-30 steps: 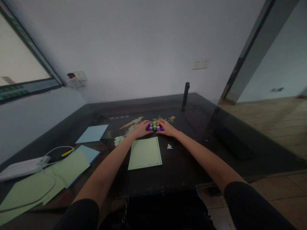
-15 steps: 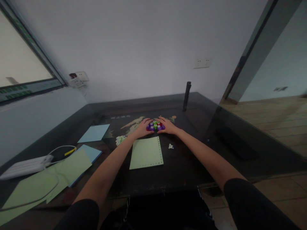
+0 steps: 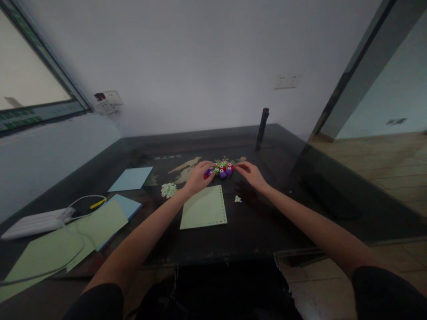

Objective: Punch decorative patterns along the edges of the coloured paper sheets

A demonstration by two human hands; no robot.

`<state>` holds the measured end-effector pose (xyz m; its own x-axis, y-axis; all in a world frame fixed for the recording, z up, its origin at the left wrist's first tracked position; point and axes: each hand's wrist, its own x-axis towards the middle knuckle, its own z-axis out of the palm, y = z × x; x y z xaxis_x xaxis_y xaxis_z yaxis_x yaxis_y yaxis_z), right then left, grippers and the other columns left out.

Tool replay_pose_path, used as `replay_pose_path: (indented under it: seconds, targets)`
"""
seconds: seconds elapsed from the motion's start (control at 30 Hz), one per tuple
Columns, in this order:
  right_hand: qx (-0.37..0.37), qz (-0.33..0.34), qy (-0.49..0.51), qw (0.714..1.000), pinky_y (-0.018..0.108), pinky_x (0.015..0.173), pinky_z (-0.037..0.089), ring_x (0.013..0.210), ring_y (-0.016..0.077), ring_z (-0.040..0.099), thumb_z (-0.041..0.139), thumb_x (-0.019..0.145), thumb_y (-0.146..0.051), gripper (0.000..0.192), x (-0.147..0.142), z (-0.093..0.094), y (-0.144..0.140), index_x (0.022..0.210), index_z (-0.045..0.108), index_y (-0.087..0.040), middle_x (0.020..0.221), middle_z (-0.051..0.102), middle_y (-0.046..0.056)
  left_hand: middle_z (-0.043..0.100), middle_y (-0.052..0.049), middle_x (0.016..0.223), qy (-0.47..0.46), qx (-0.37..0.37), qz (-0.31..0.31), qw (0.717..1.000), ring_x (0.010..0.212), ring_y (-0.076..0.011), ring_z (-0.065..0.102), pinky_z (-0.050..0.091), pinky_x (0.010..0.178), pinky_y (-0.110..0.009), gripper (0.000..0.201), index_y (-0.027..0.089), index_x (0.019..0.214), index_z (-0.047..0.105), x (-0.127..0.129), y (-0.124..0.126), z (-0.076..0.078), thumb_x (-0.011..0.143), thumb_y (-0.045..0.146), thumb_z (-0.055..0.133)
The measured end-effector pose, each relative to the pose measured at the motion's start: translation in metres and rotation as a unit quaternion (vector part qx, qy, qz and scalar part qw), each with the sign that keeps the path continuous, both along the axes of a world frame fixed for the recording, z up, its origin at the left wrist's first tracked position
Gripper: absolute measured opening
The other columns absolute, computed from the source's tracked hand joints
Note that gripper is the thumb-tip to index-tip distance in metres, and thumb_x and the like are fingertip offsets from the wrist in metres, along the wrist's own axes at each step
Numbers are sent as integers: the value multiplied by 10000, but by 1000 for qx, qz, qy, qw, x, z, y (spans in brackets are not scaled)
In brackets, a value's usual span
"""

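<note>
A cluster of small purple, green and red one-eyed toys (image 3: 223, 173) lies on the dark table, beyond a pale green sheet with punched holes (image 3: 204, 208). My left hand (image 3: 197, 177) curls around the cluster's left end, thumb in front and fingers behind, touching the purple toys there. At the right end, my right hand (image 3: 253, 175) is beside the toys with its fingers and thumb a little apart, and nothing shows between them. Whether its fingertips touch the last red toy is hard to see.
A heap of small pale pieces (image 3: 169, 190) and a smaller group of white pieces (image 3: 238, 199) lie nearby. At left are blue paper (image 3: 131, 178), green sheets (image 3: 53, 246), a white power strip (image 3: 36, 222) and a cable. A black upright object (image 3: 262, 130) stands at the back right.
My right hand has drawn away to the right from the toys it was cupping. The toys now spread wider toward the right, and my left hand stays at their left end.
</note>
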<state>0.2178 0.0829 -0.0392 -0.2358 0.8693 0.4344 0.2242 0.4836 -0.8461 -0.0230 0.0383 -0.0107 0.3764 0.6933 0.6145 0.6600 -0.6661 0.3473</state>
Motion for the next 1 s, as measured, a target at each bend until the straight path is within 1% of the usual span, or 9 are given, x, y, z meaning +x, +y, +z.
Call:
replay_pose_path:
  seconds: [0.1,0.2,0.3,0.4,0.53,0.63,0.77,0.87,1.0]
  targets:
    - [-113,-1,120,986,347,798,452,841,193,591,574,787,-483,298,8,2,-36,805,645,-194,850,645,55,666,-60,941,21,-20,-90,996,917,-162,600,459,842,-316,201,170,968,620,29,-40,6,892,233,446]
    - [-187,-7,210,960,317,745,459,794,168,578,580,774,-510,319,-1,-3,-55,771,637,-196,803,626,43,685,-44,854,105,-33,-200,974,815,-138,617,456,762,-266,209,177,924,635,63,-78,3,897,235,436]
    - [-183,3,235,955,314,745,459,763,156,565,571,774,-530,337,-21,-11,-56,752,627,-198,776,609,32,688,-35,792,200,-8,-315,928,724,-134,613,443,684,-257,208,194,901,647,91,-107,-9,886,284,461]
    - [-142,22,214,966,319,776,449,764,157,557,563,774,-546,350,-38,-17,-52,762,619,-200,779,602,27,686,-33,770,213,11,-381,900,677,-126,598,427,615,-255,231,194,873,650,107,-124,-23,891,309,451]
    - [-110,24,193,975,314,784,437,777,163,546,532,792,-545,348,-48,-20,-51,780,609,-205,784,586,23,687,-34,766,202,9,-404,892,672,-124,599,424,596,-258,256,188,850,649,112,-130,-31,900,304,427]
    - [-95,11,186,978,311,771,433,772,169,536,507,806,-536,341,-56,-20,-51,768,598,-209,769,572,22,693,-36,778,184,-3,-399,898,678,-123,605,430,601,-255,248,175,854,647,112,-130,-30,901,283,429]
    - [-66,0,178,982,303,739,421,760,174,523,493,815,-521,332,-71,-20,-50,750,598,-213,764,562,23,695,-33,762,181,-12,-403,897,675,-126,612,424,579,-250,222,172,846,646,112,-128,-27,891,271,452]
    - [-72,-3,191,979,300,717,417,747,174,519,501,803,-530,338,-77,-20,-48,738,600,-214,759,569,21,693,-33,747,177,-15,-402,898,668,-129,614,420,573,-249,226,166,840,646,112,-128,-27,889,272,453]
    - [-96,-8,230,968,297,707,415,735,163,523,535,775,-540,342,-75,-22,-45,724,610,-210,760,591,19,701,-32,767,183,-36,-390,902,673,-126,616,423,590,-240,217,171,851,644,111,-128,-27,887,272,455]
